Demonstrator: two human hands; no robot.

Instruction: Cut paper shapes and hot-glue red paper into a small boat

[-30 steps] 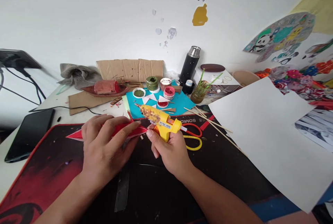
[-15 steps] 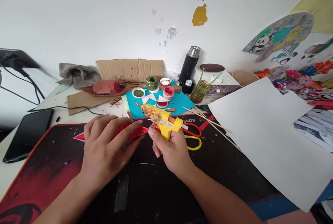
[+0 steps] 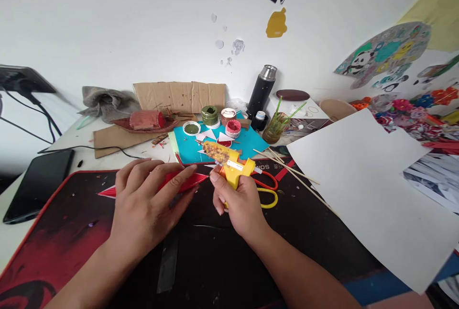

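Red, glossy-looking and slender, a pointed piece lies over the dark desk mat, its left tip poking out beyond the arched fingers of the left hand, which grips it from above and hides its middle. The step in hand looks like gluing, with the piece being steadied or handled between applications; a next move would seem to call for a firm left hold and a turn of the nozzle, which points up and leftward past the piece. Just right of the piece's other tip, the right hand is wrapped around the grip of a yellow plastic glue gun, its barrel crusted with dark residue; whether the thumb touches that tip I cannot tell. Beyond the hand sit smooth red and yellow handle loops, probably of scissors, then thin, straight, pale sticks, apparently wood, and finally a broad white sheet, matte and notched along its far edge.
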